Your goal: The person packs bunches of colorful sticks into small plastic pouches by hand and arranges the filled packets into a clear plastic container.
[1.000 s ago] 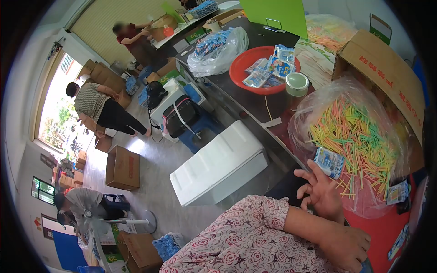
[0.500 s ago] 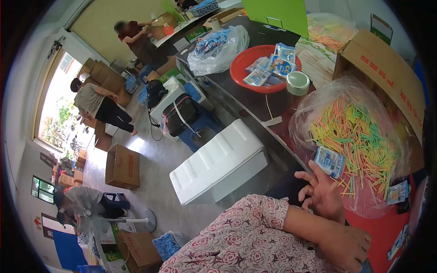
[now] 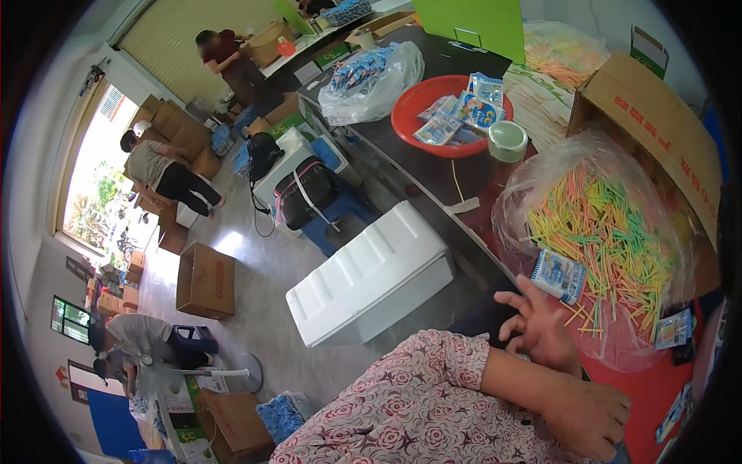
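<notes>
My left hand [image 3: 587, 419] rests back-up beyond my bare forearm, fingers bent and slightly apart, with no held object visible. My right hand [image 3: 539, 329] shows from behind that forearm, palm partly up and fingers loosely spread, empty. Just above its fingertips lies a blue-and-white packet [image 3: 559, 276] at the edge of a clear plastic bag [image 3: 514, 213] of many thin pink, yellow and green sticks [image 3: 603, 240]. Another small packet [image 3: 674, 329] is at the bag's right side. The patterned sleeve [image 3: 456, 359] covers my upper arm.
A red bowl [image 3: 403, 117] of packets, a round-lidded jar [image 3: 508, 141] and a bag of packets [image 3: 363, 77] stand on the dark table. A white foam box [image 3: 371, 271] is left of it. Other people [image 3: 154, 166] [image 3: 224, 58] [image 3: 139, 332] are farther off, near cartons [image 3: 205, 280].
The fingers of my right hand have shifted slightly left and curled a little differently. The person near the doorway has moved and bent forward; the one in red has turned. My left hand has barely moved.
</notes>
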Motion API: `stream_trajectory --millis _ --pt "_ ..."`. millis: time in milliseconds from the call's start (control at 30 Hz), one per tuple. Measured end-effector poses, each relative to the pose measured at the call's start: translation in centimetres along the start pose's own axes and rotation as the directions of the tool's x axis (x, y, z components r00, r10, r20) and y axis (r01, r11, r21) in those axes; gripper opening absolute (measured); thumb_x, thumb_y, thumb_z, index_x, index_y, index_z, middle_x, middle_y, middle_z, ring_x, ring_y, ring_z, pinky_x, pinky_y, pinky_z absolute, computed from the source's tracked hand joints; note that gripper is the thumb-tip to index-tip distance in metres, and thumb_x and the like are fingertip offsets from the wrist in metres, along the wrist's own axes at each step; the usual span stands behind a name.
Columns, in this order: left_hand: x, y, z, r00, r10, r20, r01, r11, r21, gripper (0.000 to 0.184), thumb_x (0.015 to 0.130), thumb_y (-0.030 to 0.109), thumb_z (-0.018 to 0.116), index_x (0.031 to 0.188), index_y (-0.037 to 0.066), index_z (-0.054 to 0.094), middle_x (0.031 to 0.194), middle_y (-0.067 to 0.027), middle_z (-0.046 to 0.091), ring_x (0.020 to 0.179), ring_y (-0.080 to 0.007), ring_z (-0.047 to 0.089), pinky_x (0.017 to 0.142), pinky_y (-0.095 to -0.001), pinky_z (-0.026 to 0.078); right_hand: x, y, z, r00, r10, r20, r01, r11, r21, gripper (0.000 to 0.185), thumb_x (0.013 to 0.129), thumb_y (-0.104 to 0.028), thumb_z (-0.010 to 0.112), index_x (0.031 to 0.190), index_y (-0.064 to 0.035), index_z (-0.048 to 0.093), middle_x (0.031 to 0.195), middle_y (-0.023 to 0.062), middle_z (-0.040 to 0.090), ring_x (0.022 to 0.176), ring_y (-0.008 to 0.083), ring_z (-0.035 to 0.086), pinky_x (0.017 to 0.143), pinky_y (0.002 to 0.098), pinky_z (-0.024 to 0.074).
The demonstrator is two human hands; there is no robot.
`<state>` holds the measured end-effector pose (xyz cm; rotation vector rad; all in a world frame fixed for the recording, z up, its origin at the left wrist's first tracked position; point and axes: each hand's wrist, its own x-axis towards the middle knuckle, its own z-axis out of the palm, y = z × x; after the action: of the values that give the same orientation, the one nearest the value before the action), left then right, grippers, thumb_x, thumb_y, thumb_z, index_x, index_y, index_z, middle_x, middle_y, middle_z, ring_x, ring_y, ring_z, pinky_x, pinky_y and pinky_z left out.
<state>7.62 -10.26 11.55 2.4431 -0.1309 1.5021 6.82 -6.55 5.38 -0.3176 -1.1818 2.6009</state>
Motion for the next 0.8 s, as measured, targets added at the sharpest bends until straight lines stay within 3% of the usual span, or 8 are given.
stream_trajectory --millis 67,300,367,433,500,533,633,800 --pt "-0.1 -0.1 0.4 1.0 0.007 -0.01 -0.007 1.0 0.001 0.018 0.089 0.03 0.052 0.082 0.014 0.051 0.073 -0.002 0.05 0.072 -0.0221 0.055 0.063 -0.0357 0.042 -0.3 -0.4 -0.2 0.996 -0.095 -0.003 0.094 0.988 0.12 0.093 0.083 -0.067 0.047 0.148 -0.0124 0.009 0.142 0.0162 0.03 0.094 0.0222 0.056 0.069 0.0301 0.0521" --pt "-0.8 -0.3 0.0 0.998 -0.03 0.051 0.028 0.998 0.047 0.02 0.093 0.031 0.048 0.088 0.013 0.055 0.078 -0.0037 0.054 0.079 -0.0221 0.057 0.068 -0.0348 0.044 0.8 2.1 -0.9 0.999 -0.015 -0.037 0.014 1.0 -0.008 0.088 0.085 -0.066 0.044 0.148 -0.013 0.012 0.139 0.0177 0.035 0.091 0.0241 0.058 0.063 0.032 0.0539" --pt "-0.7 -1.1 -2.0 0.996 -0.07 -0.047 0.067 0.996 -0.063 0.013 0.083 0.019 0.055 0.077 0.008 0.053 0.071 -0.0043 0.049 0.069 -0.0221 0.053 0.063 -0.0363 0.042 0.0 1.3 -1.7 1.0 -0.021 -0.017 0.021 0.999 0.044 0.087 0.085 -0.065 0.044 0.148 -0.013 0.013 0.139 0.0177 0.035 0.091 0.0245 0.058 0.062 0.0324 0.0541" --pt "-0.1 -1.2 -4.5 0.992 -0.088 -0.09 0.077 0.99 -0.121 0.012 0.077 0.013 0.058 0.072 0.006 0.052 0.067 -0.0046 0.047 0.064 -0.0221 0.051 0.06 -0.037 0.042 -0.9 0.2 -3.0 0.972 -0.224 -0.071 0.23 0.968 0.097 0.083 0.088 -0.062 0.043 0.147 -0.0124 0.014 0.139 0.0172 0.036 0.092 0.0247 0.059 0.063 0.0322 0.0542" --pt "1.3 -0.1 -7.1 0.721 -0.643 -0.258 0.247 0.586 -0.772 0.019 0.086 0.021 0.057 0.074 0.007 0.055 0.069 -0.0039 0.05 0.064 -0.0176 0.052 0.065 -0.0321 0.044 -1.3 0.1 -3.9 0.943 -0.319 -0.099 0.33 0.936 0.121 0.08 0.089 -0.06 0.043 0.147 -0.012 0.015 0.139 0.017 0.037 0.092 0.0248 0.059 0.063 0.0321 0.0543" --pt "2.0 0.4 -7.7 0.721 -0.643 -0.258 0.247 0.586 -0.772 0.019 0.086 0.021 0.057 0.074 0.007 0.055 0.069 -0.0039 0.05 0.064 -0.0176 0.052 0.065 -0.0321 0.044 -1.4 0.4 -4.2 0.932 -0.328 -0.153 0.347 0.93 0.123 0.078 0.091 -0.058 0.043 0.147 -0.0119 0.014 0.139 0.0165 0.037 0.092 0.024 0.059 0.063 0.0314 0.0543" --pt "4.1 1.5 -8.9 0.811 -0.579 -0.081 -0.074 0.036 -0.997 0.031 0.092 0.035 0.055 0.079 0.007 0.059 0.081 -0.0052 0.057 0.074 -0.0138 0.055 0.07 -0.0276 0.045 -1.4 1.3 -4.6 0.905 -0.342 -0.253 0.381 0.916 0.123 0.074 0.093 -0.054 0.043 0.147 -0.0116 0.014 0.14 0.0157 0.037 0.093 0.0223 0.06 0.062 0.0301 0.0542" --pt "5.2 1.3 -5.2 0.872 -0.49 0.01 -0.103 -0.204 -0.973 0.038 0.094 0.034 0.051 0.095 -0.003 0.055 0.089 -0.0134 0.061 0.084 -0.0233 0.059 0.075 -0.0318 0.046 -0.9 1.3 -2.6 0.874 -0.371 -0.315 0.416 0.905 0.088 0.067 0.096 -0.045 0.043 0.145 -0.0073 0.018 0.138 0.0139 0.04 0.092 0.0174 0.059 0.062 0.027 0.053"
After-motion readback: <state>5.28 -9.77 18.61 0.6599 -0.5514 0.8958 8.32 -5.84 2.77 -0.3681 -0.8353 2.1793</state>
